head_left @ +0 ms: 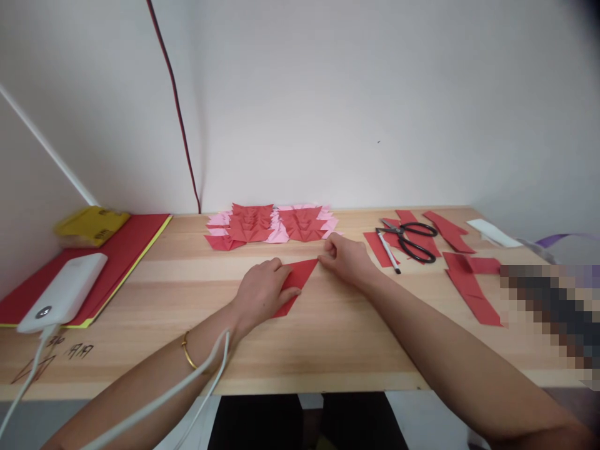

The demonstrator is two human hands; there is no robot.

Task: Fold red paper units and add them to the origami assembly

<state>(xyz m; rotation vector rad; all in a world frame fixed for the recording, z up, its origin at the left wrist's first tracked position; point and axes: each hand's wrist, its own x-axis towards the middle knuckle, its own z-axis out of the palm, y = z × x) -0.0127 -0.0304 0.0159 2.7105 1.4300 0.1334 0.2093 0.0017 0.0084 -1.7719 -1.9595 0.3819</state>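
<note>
Grip: your right hand (345,255) is pinching the pointed red paper piece (302,274) by its tip; can't tell if your left hand (263,289) is gripping
Paper: lying on pale wooden tabletop (356,350)
Risk: lopsided pressing could be skewing it

Red paper (304,274) partly behind left hand (262,290)

Soft, even light across the wall (351,125), dark blurry upper-right corner

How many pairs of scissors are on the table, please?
1: the scissors lie over red paper pieces, right of the right hand. The pixelated patch may hide others.
</note>
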